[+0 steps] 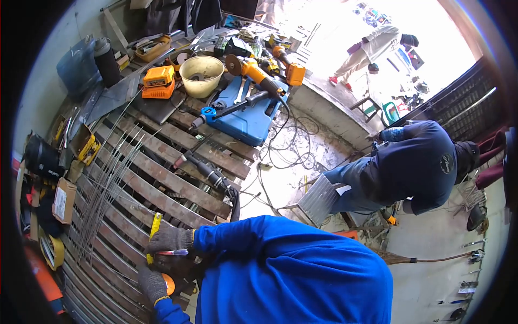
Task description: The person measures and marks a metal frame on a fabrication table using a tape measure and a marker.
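My right hand (171,240), in a dark grey knitted glove, is the upper one, at the slatted metal table (167,194). Its fingers hold a slim pen or marker (175,252) and rest over the yellow tape blade (156,223), which shows above and below the hand. Just below, my left hand (152,283), also gloved, is closed on the orange tape measure case (169,284), partly hidden by the fingers. Thin metal rods (110,189) lie across the slats ahead of my hands.
A blue case (245,121), an angle grinder (253,73), a yellow bucket (202,75) and orange battery packs (158,81) cover the table's upper end. Cables (291,146) trail beside it. A co-worker (413,164) bends over at right; another person (372,48) stoops outside.
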`<action>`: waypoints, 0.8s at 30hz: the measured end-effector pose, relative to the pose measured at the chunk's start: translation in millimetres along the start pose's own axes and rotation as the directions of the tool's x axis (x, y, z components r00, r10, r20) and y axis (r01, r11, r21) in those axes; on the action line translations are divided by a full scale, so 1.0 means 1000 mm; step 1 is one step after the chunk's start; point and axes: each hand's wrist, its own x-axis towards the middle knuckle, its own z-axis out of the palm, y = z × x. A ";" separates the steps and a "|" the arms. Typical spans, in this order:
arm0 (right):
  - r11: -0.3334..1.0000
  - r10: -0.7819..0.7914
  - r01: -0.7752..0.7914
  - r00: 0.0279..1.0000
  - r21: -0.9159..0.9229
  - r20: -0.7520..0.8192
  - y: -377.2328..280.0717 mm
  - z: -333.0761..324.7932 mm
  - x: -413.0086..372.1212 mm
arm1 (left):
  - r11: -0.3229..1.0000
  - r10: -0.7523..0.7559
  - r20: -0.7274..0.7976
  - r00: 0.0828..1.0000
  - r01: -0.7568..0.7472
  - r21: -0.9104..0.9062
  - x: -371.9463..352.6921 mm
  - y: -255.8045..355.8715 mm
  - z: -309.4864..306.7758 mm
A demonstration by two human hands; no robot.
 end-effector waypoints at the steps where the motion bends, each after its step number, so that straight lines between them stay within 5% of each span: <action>1: 0.999 -0.028 0.028 1.000 -0.030 -0.008 -0.005 -0.005 0.001 | 0.998 -0.011 0.016 1.000 0.010 0.058 0.001 0.000 0.000; 9: 0.996 -0.060 0.058 0.997 -0.065 -0.037 -0.008 -0.013 0.002 | 0.984 0.133 -0.116 0.984 -0.145 -0.101 0.011 -0.023 0.022; 10: 0.991 0.024 -0.016 0.998 -0.136 0.055 -0.009 -0.018 0.005 | 0.981 0.148 -0.128 0.981 -0.162 -0.106 0.009 -0.017 0.018; 12: 0.963 0.181 -0.119 0.950 -0.241 0.256 -0.018 -0.018 0.012 | 0.986 -0.041 0.016 0.999 0.044 -0.164 -0.007 0.014 -0.010; 13: 0.999 0.051 -0.050 0.998 -0.003 0.045 -0.006 -0.013 0.001 | 0.985 0.029 -0.067 0.997 -0.040 -0.166 -0.009 0.010 0.000; 15: 0.992 0.053 -0.058 0.997 0.108 0.051 0.016 -0.003 -0.005 | 0.982 0.050 -0.118 0.992 -0.071 -0.177 -0.015 0.012 0.000; 16: 0.991 0.118 -0.099 0.966 -0.089 0.231 -0.028 -0.047 0.014 | 0.979 0.009 -0.161 0.987 -0.041 -0.198 -0.023 0.019 -0.006; 17: 0.972 0.221 -0.228 0.968 0.051 0.121 -0.021 -0.037 0.003 | 0.988 0.084 -0.164 0.983 -0.104 -0.114 -0.016 0.005 0.005; 18: 0.958 0.284 -0.285 0.955 0.002 0.080 -0.014 -0.036 -0.006 | 0.985 0.088 -0.202 0.975 -0.115 -0.129 -0.014 0.000 0.010; 19: 0.961 0.261 -0.247 0.959 -0.124 0.108 -0.019 -0.045 -0.001 | 0.980 0.100 -0.241 0.965 -0.137 -0.143 -0.010 -0.007 0.021; 21: 0.979 0.202 -0.200 0.978 0.048 -0.045 -0.020 -0.041 0.002 | 0.986 0.052 -0.191 0.980 -0.081 -0.146 -0.005 0.000 0.016; 24: 0.991 0.133 -0.131 0.987 -0.027 0.092 -0.023 -0.045 0.006 | 0.988 0.037 -0.190 0.981 -0.064 -0.139 -0.010 0.000 0.011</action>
